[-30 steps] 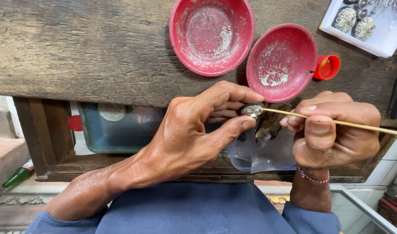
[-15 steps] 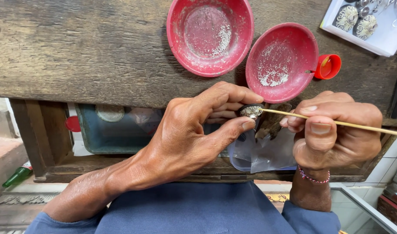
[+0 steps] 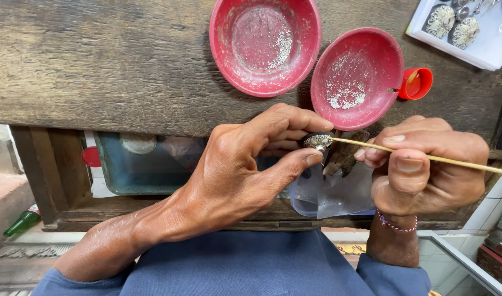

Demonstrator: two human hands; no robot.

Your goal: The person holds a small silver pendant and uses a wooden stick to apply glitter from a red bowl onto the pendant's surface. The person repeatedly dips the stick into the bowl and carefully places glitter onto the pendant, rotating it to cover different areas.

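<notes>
My left hand pinches a small silver ornament between thumb and forefinger at the front edge of a worn wooden bench. My right hand grips a thin wooden stick, whose tip touches the ornament. A dark wooden peg juts out just below the ornament. Two red bowls sit on the bench beyond my hands: a larger one and a smaller one, both dusted with tiny silver grains.
A small red cap lies beside the smaller bowl. A white tray with silver ornaments sits at the top right. Under the bench are a blue-green container and a clear plastic sheet. A green bottle lies at lower left.
None beyond a slight camera shift; both hands keep the same hold on the ornament and the stick.
</notes>
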